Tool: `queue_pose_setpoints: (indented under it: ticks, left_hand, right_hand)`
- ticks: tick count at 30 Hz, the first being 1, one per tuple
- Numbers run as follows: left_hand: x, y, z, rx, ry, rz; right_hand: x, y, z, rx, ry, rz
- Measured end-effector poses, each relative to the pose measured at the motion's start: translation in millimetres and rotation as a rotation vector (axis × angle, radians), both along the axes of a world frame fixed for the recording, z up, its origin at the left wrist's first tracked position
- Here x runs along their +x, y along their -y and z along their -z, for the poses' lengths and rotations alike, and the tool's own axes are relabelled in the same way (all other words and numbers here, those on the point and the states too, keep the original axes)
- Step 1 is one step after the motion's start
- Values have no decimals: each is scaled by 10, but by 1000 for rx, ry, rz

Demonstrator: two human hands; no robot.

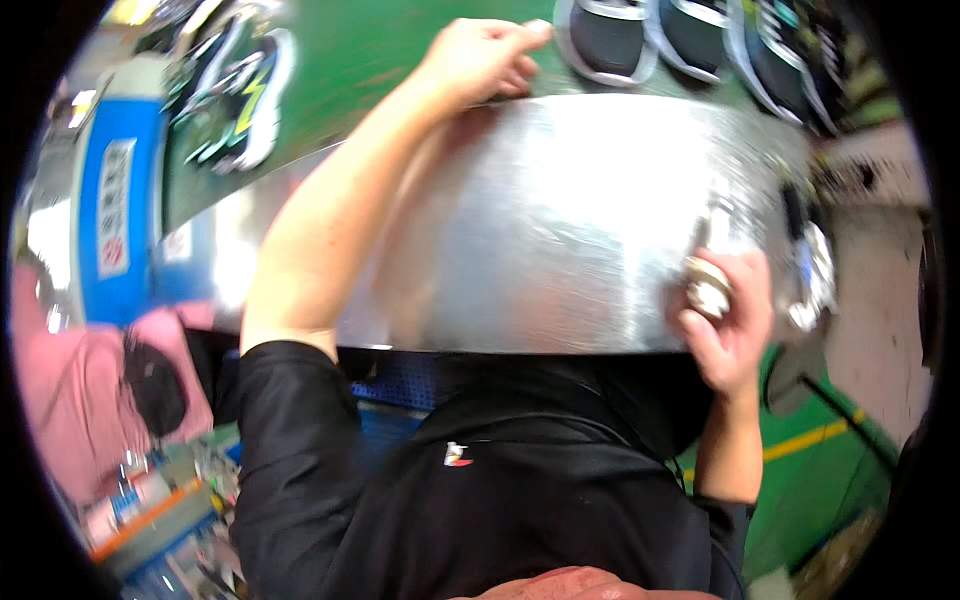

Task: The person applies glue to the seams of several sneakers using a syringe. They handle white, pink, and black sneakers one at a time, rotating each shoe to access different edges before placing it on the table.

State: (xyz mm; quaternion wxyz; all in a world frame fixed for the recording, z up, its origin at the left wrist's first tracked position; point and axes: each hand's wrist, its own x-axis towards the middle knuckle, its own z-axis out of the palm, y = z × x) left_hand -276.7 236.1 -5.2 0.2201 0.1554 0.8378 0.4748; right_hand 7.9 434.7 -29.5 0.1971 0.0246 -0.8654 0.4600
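My left hand (485, 62) reaches over the far edge of a shiny metal sheet (560, 220), above the green tabletop (350, 60). Its fingers are curled, and a pale spot shows at the tip nearest the shoes; whether anything is held there cannot be made out. Just to its right stands a dark shoe (608, 45) with a white sole rim. At the right part of the sheet, my right hand (740, 315) grips a small round object (707, 288) with a tan rim and a pale, mottled end. Its exact kind is unclear.
More dark shoes (690, 40) line the far right, and others (250, 105) lie at the far left. A blue machine panel (125, 200) stands at left, beside a person in pink (80, 390). Dark and silvery items (808, 255) lie by the sheet's right end.
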Motion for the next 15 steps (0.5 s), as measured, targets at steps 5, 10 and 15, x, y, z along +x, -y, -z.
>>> queue_pose_setpoints:
  ticks: [5,10,15]
  left_hand:
    - [85,1369,-28,339,-128,-261]
    - [-189,3328,215,563,-288,-901]
    - [-625,3056,273,380,-487,-704]
  right_hand:
    - [8,85,-1,-123,19,-19]
    - [-48,172,-66,-114,59,-42]
    - [-57,127,-83,-51,70,-8]
